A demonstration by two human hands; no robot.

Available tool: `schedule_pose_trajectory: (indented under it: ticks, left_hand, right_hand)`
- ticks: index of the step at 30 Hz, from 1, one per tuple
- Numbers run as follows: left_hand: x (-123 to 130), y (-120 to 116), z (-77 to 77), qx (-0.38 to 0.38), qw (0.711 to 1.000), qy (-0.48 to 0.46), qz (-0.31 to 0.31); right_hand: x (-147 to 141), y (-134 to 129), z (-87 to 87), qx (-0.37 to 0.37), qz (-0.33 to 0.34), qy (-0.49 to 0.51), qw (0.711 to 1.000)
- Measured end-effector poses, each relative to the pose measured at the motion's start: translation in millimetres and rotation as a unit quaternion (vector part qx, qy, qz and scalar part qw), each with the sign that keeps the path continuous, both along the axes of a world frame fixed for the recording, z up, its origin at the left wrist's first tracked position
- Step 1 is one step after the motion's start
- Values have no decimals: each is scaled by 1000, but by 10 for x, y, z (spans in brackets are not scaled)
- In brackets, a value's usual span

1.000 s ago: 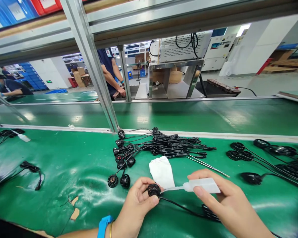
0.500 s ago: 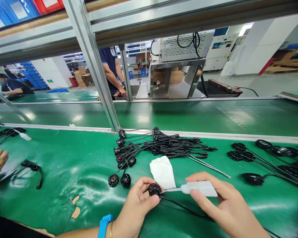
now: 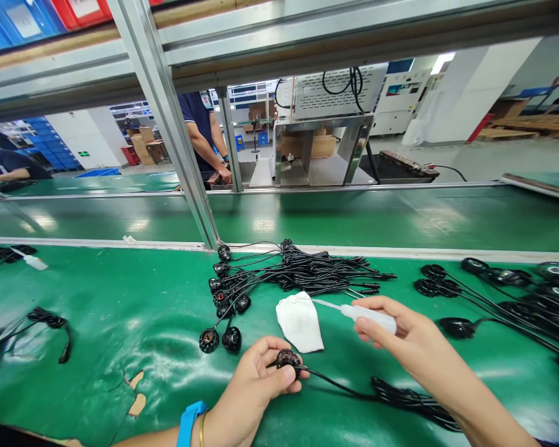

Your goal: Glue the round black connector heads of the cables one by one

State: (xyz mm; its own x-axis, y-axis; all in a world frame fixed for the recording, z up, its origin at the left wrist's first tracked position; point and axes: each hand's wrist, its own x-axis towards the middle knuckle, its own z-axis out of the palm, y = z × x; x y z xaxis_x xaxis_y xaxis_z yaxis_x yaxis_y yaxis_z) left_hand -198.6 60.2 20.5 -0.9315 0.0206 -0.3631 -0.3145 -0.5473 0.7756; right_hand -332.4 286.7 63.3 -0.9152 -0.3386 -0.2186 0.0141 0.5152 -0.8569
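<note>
My left hand (image 3: 265, 375) is closed, pinching a round black cabled part (image 3: 289, 360) between thumb and fingers. Its black cable (image 3: 338, 386) runs right to a bundled coil (image 3: 414, 400) lying under my right forearm. Held in my right hand (image 3: 395, 326) is a white squeeze bottle (image 3: 369, 316) with a thin nozzle pointing left. The nozzle tip is apart from the round part, above a folded white cloth (image 3: 300, 323) on the green mat. Beyond the cloth lies a pile of similar cabled parts (image 3: 317, 270), their round heads to the left.
More black cabled parts (image 3: 456, 328) lie at the right. Another cable (image 3: 51, 320) and a second squeeze bottle (image 3: 35, 262) are at the left. A metal post (image 3: 168, 124) rises from the bench's back edge. A person (image 3: 205, 136) stands across the green belt (image 3: 307, 214).
My right hand has lifted the squeeze bottle up and away from the round part, uncovering the cable coil. My left hand still holds the part. The other person's hand at left has mostly left view.
</note>
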Motion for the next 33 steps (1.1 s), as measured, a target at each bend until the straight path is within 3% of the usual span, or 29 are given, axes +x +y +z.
schedule_pose_trajectory:
  ticks: [6,13,18,21,24,26,29,33]
  left_hand:
    - [14,-13,37,2,1000,-9,-19]
    - [31,-16,10,-2,999,12,-29]
    - [39,-13,-21,-2,999,25,-39]
    - [31,-15,-18,-6,999,40,-36]
    - [26,-19,6,-14,998,50,-35]
    - [28,-19,24,-18,998,50,-34]
    - [35,-16,34,-21,998,56,-29]
    - [31,-16,28,-10,998,50,-27]
  right_hand:
    - [-93,-32,-182,95,96,24,990]
    - [-153,-84,-450,141,126,122,974]
    - [-192,-76,-588,162,110,181,964]
    - [-171,-75,-553,156,94,218,959]
    - [-15,-136,-374,96,85,328,936]
    - [166,-222,-214,27,119,419,900]
    - [452,-366,-60,-29,211,473,855]
    - [643,-468,-155,-31,250,484,838]
